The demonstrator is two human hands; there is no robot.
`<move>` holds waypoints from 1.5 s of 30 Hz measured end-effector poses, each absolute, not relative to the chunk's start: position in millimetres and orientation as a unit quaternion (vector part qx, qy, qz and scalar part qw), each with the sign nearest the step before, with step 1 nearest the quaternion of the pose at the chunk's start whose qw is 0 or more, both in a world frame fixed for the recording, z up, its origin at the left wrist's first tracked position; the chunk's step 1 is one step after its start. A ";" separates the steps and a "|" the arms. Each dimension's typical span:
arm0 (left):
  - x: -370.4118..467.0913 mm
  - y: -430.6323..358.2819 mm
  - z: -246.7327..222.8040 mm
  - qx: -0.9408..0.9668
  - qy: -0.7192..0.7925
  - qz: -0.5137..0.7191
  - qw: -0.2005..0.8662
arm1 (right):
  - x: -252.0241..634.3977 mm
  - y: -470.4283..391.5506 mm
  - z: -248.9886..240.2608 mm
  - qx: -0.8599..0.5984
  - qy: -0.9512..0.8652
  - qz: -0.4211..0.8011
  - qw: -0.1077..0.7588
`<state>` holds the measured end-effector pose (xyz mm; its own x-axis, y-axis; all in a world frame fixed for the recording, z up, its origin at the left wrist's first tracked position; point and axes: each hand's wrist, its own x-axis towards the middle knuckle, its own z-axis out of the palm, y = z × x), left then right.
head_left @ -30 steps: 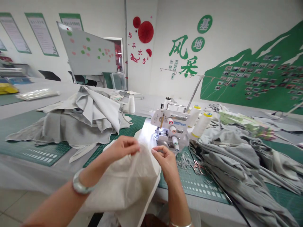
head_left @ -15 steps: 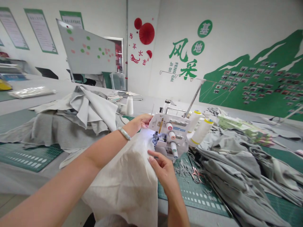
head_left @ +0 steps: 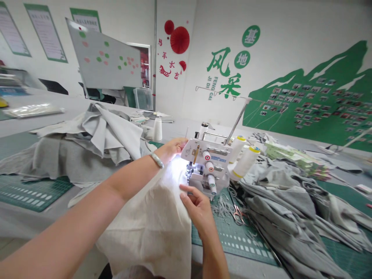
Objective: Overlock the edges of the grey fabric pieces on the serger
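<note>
A white overlock sewing machine [head_left: 207, 164] stands at the centre, its lamp lighting the cream cloth [head_left: 151, 228] at its left side. My left hand [head_left: 176, 146] reaches to the machine's upper left edge, behind the cloth; its fingertips are partly hidden. My right hand [head_left: 197, 201] is at the cloth's right edge just below the needle area, thumb and index finger pinching the fabric. The cloth hangs down over the table's front edge. A bracelet [head_left: 157, 159] circles the left wrist.
Grey fabric is heaped on the left [head_left: 72, 155] and on the right [head_left: 279, 205]. Copper-coloured scissors [head_left: 238, 215] and thread scraps [head_left: 222, 207] lie on the green cutting mat [head_left: 247, 242]. Thread cones [head_left: 246, 162] stand behind the machine, and a white cone [head_left: 157, 129] stands left of it.
The lamp light on the cloth looks brighter. The view has shifted slightly; both hands keep nearly the same places by the machine.
</note>
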<state>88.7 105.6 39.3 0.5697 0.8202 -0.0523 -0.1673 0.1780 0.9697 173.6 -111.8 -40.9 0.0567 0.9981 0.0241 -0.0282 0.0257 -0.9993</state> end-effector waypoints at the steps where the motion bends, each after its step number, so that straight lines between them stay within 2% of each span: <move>1: 90.2 107.0 40.5 0.540 0.313 0.343 0.702 | 173.7 -111.7 -41.4 -0.501 -0.486 0.486 0.526; 5: 93.1 108.8 51.9 0.554 0.344 0.321 0.687 | 173.3 -112.9 -41.9 -0.501 -0.485 0.488 0.525; 9: 77.6 93.5 59.5 0.569 0.358 0.353 0.651 | 171.7 -114.9 -39.4 -0.501 -0.478 0.482 0.536; 15: 38.3 22.7 25.3 0.587 0.423 0.487 0.489 | 165.1 -117.3 -38.2 -0.505 -0.486 0.459 0.546; 17: 28.9 -2.2 10.1 0.656 0.413 0.456 0.437 | 161.0 -119.1 -38.9 -0.499 -0.495 0.459 0.544; 20: 19.0 -26.6 -3.3 0.836 0.339 0.340 0.266 | 155.2 -124.4 -39.9 -0.487 -0.512 0.447 0.548; 22: 13.6 -34.9 -5.4 0.891 0.305 0.289 0.171 | 152.8 -130.2 -40.1 -0.485 -0.520 0.438 0.550; 25: 6.8 -41.9 -3.7 0.920 0.288 0.244 0.103 | 151.7 -140.7 -38.9 -0.490 -0.528 0.433 0.543; 34: 8.3 -45.3 -3.7 0.938 0.272 0.196 0.092 | 151.6 -152.8 -34.9 -0.535 -0.542 0.385 0.522; 45: 6.7 -42.3 -1.2 0.930 0.279 0.211 0.117 | 149.6 -152.9 -39.7 -0.619 -0.602 0.206 0.460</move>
<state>6.7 -42.3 -1.2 0.7562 0.5672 0.3263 0.4685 -0.8174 0.3353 149.6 -152.9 -39.7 0.1894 0.9349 0.3003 0.5560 0.1499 -0.8176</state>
